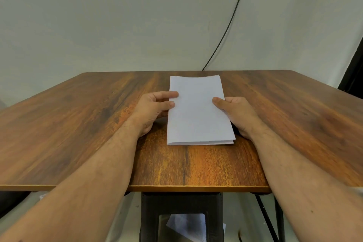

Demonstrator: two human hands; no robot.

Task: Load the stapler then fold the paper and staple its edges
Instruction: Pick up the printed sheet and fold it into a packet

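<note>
I see folded paper [198,110] flat on table [78,124], between my hands: left hand [155,110] fingertips curl onto its left edge; right hand [233,112] thumb on top, fingers hidden underneath.

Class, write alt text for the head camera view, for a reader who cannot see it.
A folded white paper lies on a wooden table, the left hand and right hand gripping its side edges. A black cable hangs down the pale wall behind; no stapler is in view.
</note>
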